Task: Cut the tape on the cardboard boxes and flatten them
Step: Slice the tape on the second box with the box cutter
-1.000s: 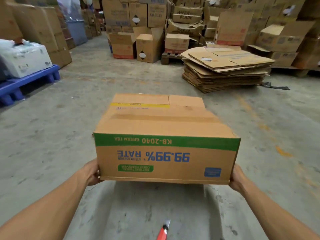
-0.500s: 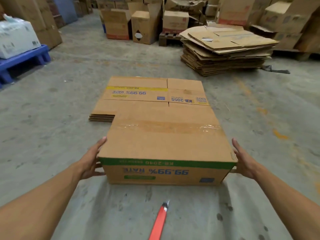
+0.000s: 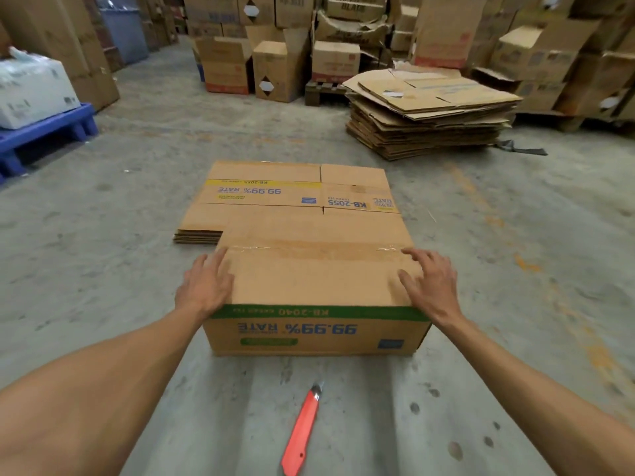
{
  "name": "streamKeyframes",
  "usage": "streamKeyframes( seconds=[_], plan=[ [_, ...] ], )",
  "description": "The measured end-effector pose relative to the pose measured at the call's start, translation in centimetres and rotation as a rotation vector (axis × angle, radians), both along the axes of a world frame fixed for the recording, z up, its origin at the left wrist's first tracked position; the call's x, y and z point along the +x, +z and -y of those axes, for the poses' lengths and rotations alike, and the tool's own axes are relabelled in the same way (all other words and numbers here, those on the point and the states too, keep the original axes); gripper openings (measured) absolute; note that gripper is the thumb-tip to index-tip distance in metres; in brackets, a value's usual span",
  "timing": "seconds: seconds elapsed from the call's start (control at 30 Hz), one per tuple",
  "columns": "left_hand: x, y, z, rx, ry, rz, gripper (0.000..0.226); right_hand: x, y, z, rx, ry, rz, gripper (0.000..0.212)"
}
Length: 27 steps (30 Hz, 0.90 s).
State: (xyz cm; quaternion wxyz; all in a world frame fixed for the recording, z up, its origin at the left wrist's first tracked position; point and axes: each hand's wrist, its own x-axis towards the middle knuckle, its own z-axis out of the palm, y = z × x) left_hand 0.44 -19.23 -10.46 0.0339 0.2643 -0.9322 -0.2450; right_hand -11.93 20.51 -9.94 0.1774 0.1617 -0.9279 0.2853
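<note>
A brown cardboard box [image 3: 314, 286] with a green band and upside-down blue "99.99% RATE" print stands on the concrete floor in front of me. A strip of clear tape [image 3: 309, 250] runs across its top seam. My left hand [image 3: 204, 286] rests flat on the top's left edge, fingers spread. My right hand [image 3: 429, 283] lies flat on the top's right edge. A red utility knife [image 3: 302, 431] lies on the floor near me, touched by neither hand. Just behind the box sits a small stack of flattened boxes [image 3: 268, 197].
A tall pile of flattened cardboard [image 3: 426, 121] sits at the back right. Stacked cartons [image 3: 275, 67] line the rear wall. A blue pallet [image 3: 44, 135] with a white carton stands at the left. Bare concrete floor lies on both sides of the box.
The box has been lowered from the air onto the floor. Both hands moved from its sides up onto its top face.
</note>
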Motion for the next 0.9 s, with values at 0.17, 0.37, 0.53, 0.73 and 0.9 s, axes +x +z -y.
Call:
streamKeyframes(
  seconds=[0.17, 0.37, 0.53, 0.73, 0.9],
  plan=[
    [0.5, 0.5, -0.8, -0.085, -0.158, 0.188, 0.080, 10.3, -0.8, 8.0, 0.088, 0.767, -0.013, 0.019],
    [-0.1, 1.1, -0.8, 0.214, -0.001, 0.115, 0.109, 16.6, -7.7, 12.5, 0.764, 0.595, 0.672, 0.069],
    [-0.6, 2.3, -0.8, 0.282, 0.126, 0.206, 0.122, 18.6, -10.3, 11.1, 0.696, 0.440, 0.658, 0.069],
    [-0.9, 1.4, 0.1, 0.537, 0.227, 0.213, 0.123, 17.4, -8.7, 9.4, 0.548, 0.615, 0.736, 0.039],
    [-0.7, 0.8, -0.2, 0.602, 0.239, 0.125, 0.133, 15.7, -2.2, 8.5, 0.305, 0.844, 0.660, 0.034]
  ],
)
